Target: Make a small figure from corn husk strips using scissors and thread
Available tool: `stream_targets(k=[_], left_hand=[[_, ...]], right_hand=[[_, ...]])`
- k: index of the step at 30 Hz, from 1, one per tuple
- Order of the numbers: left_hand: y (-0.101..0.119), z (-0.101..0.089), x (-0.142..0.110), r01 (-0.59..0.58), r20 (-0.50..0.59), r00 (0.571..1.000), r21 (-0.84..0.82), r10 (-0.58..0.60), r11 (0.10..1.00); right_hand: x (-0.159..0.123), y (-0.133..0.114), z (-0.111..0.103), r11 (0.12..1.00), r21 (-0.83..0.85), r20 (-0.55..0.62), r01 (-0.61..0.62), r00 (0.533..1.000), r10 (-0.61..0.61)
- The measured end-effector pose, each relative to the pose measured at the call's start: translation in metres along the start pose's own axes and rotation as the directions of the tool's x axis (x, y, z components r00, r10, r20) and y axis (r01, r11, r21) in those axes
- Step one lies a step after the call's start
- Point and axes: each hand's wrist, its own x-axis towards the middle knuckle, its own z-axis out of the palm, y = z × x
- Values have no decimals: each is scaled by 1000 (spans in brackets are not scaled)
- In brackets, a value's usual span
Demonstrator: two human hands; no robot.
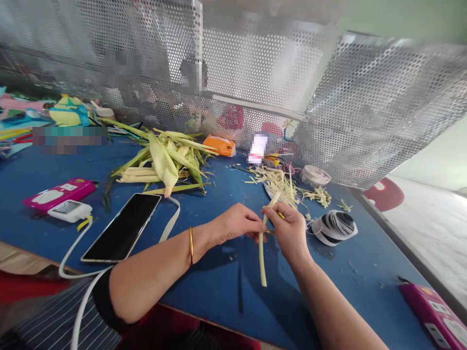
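Observation:
Both hands meet over the blue table around a pale green strip of corn husk (pixel 262 265), which stands upright with its lower end hanging free. My left hand (pixel 239 223), below a gold bangle, pinches the strip from the left. On the other side my right hand (pixel 288 226) grips its upper part between thumb and fingers. Something small and yellow shows by the right fingers; I cannot make out what it is. Just beyond the hands lies a heap of shredded husk strips (pixel 279 182). A spool of black and white thread (pixel 333 227) sits right of my right hand.
Corn husks (pixel 162 163) are piled at the back left. Nearer are a black-screened phone (pixel 122 227), a magenta device (pixel 60 194) and a white cable (pixel 67 255). Behind stand an orange packet (pixel 220 145), a tape roll (pixel 314 175) and a perforated metal screen (pixel 251 63).

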Motion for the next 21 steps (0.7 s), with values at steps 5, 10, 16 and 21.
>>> stream_targets(k=[5, 10, 16, 21], left_hand=[[-1, -2, 3, 76, -183, 977, -171, -107, 982], [0, -7, 8, -65, -273, 961, -389, -48, 919], [4, 0, 3, -80, -213, 977, -470, -25, 879], [4, 1, 2, -86, -265, 964, -403, -26, 911]], right_hand=[[4, -9, -18, 877, -376, -179, 298, 906, -385], [-11, -29, -15, 472, -550, 160, 689, 642, -750], [-17, -20, 12, 274, -484, 535, 831, 529, -659], [-17, -12, 13, 340, -445, 498, 828, 545, -675]])
